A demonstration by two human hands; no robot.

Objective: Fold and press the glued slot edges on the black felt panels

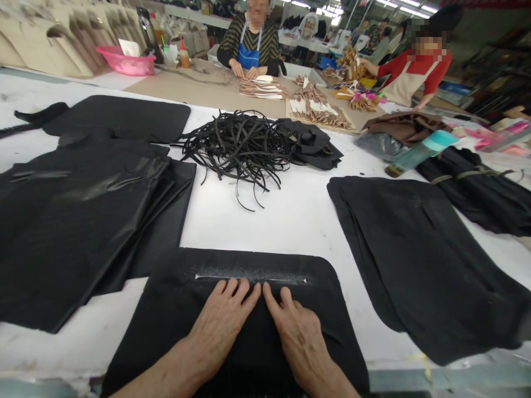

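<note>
A black leather-like panel (249, 342) with rounded corners lies flat at the table's near edge. Across its upper part runs a narrow slit (286, 279) with small notched ends, showing white through it, and a dull greyish band (249, 270) borders the slit above. My left hand (222, 323) rests on the panel, its fingers slightly apart and their tips at the slit's lower edge. Beside it, my right hand (301, 334) presses down with the index finger stretched out and the other fingers bent. Both index fingertips nearly meet midway along the slit.
Black panels (74, 221) are piled at left; more panels (435, 254) lie stacked at right. A tangle of black strips (240, 146) sits mid-table. A teal-lidded bottle (423, 153) lies at right, and a pink basin (126, 62) stands behind. Two people work across the table.
</note>
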